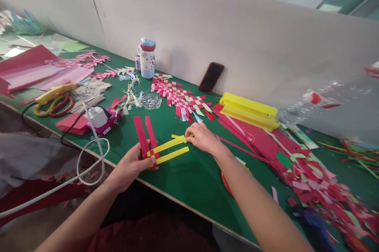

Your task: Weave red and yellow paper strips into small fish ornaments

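My left hand (136,164) is closed on a small weave of paper strips, thumb on top. Two red paper strips (141,133) stick up from it, and yellow paper strips (173,155) reach out to the right, crossing the red ones in a checkered patch. My right hand (201,137) pinches the far end of an upper yellow strip between thumb and fingers. Both hands are above the green tabletop (183,181) near its front edge. Partly hidden behind my right forearm lies a red-handled tool (226,184).
Finished red checkered weaves (174,94) lie behind my hands. A bottle (147,58) and phone (211,77) stand by the partition. At right are folded yellow paper (248,111), a plastic bottle (314,100) and paper scraps (331,193). Scissors (56,102) and a charger (99,117) with cable sit left.
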`<state>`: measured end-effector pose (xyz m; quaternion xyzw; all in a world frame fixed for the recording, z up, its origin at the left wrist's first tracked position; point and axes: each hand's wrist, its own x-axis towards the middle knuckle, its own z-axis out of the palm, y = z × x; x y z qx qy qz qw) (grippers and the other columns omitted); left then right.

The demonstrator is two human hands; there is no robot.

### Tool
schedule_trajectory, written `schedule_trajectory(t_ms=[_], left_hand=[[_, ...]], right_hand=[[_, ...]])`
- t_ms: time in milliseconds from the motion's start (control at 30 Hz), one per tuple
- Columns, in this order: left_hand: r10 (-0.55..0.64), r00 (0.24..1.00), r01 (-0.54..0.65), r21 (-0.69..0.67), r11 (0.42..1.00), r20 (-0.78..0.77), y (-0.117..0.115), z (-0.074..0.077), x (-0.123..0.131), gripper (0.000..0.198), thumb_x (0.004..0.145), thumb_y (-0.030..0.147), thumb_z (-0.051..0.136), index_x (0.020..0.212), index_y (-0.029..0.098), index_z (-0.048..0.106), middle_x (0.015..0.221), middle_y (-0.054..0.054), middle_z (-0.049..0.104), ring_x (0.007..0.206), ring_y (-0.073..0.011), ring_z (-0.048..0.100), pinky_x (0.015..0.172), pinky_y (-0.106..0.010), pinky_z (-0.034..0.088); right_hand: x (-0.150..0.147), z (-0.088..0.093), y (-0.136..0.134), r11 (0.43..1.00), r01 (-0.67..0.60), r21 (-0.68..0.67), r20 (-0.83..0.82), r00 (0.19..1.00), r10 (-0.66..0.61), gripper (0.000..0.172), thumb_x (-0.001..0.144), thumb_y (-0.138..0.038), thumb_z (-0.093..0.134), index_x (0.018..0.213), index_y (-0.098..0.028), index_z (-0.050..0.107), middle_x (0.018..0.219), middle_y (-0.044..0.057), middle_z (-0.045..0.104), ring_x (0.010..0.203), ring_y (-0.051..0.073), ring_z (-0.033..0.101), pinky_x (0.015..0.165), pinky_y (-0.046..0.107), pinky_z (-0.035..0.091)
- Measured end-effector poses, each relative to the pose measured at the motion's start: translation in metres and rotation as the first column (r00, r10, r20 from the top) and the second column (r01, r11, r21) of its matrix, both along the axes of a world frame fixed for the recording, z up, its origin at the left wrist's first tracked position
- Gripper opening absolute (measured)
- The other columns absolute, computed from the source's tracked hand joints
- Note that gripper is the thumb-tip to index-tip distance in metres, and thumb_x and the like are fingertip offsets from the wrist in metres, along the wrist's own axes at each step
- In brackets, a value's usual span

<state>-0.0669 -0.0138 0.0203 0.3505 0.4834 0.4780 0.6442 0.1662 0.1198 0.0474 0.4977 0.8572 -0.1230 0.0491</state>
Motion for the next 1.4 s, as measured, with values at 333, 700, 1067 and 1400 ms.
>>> schedule_trajectory(t_ms=[333, 700, 1067, 1400], left_hand=[[0.049, 0.994, -0.049, 0.002, 0.999, 0.101, 0.001, -0.009, -0.004, 0.043, 0.07, 0.026, 0.081, 0.109, 0.018, 0.063, 0.09, -0.004, 0.068, 0.078, -0.0174, 0.065, 0.073, -0.032, 0.059], [-0.177, 0.984, 0.177, 0.027, 0.984, -0.003, 0.009, 0.004, 0.009, 0.05, 0.075, 0.025, 0.076, 0.12, 0.015, 0.055, 0.084, -0.002, 0.064, 0.07, -0.0126, 0.061, 0.069, -0.028, 0.057], [-0.285, 0.782, 0.417, 0.124, 0.9, -0.554, 0.019, 0.011, 0.021, 0.063, 0.078, 0.025, 0.067, 0.139, 0.024, 0.049, 0.099, -0.005, 0.07, 0.074, -0.0188, 0.066, 0.071, -0.03, 0.054], [0.074, 0.344, 0.66, 0.297, 0.69, -0.936, -0.025, -0.006, 0.005, 0.039, 0.095, 0.03, 0.05, 0.134, 0.029, 0.057, 0.137, -0.004, 0.06, 0.134, -0.0267, 0.047, 0.12, -0.048, 0.02]], right_hand=[[0.0, -0.008, -0.014, 0.996, 0.058, 0.065, -0.052, 0.997, -0.054, 0.013, 0.094, -0.027, 0.056, 0.102, -0.021, 0.064, 0.092, 0.001, 0.07, 0.095, 0.019, 0.063, 0.089, 0.042, 0.046], [0.153, 0.019, 0.001, 0.731, 0.555, 0.397, -0.152, 0.826, -0.543, 0.031, 0.091, -0.037, 0.045, 0.097, -0.02, 0.071, 0.096, 0.017, 0.072, 0.086, 0.03, 0.065, 0.066, 0.042, 0.042], [0.15, 0.024, -0.068, 0.716, 0.424, 0.554, -0.214, 0.904, -0.37, 0.044, 0.092, -0.048, 0.046, 0.121, -0.02, 0.065, 0.131, 0.015, 0.057, 0.123, 0.036, 0.05, 0.101, 0.051, 0.041], [0.06, -0.02, -0.143, 0.91, 0.031, 0.414, -0.25, 0.965, 0.081, 0.032, 0.096, -0.019, 0.043, 0.121, -0.02, 0.063, 0.129, 0.01, 0.062, 0.126, 0.027, 0.049, 0.104, 0.048, 0.043]])
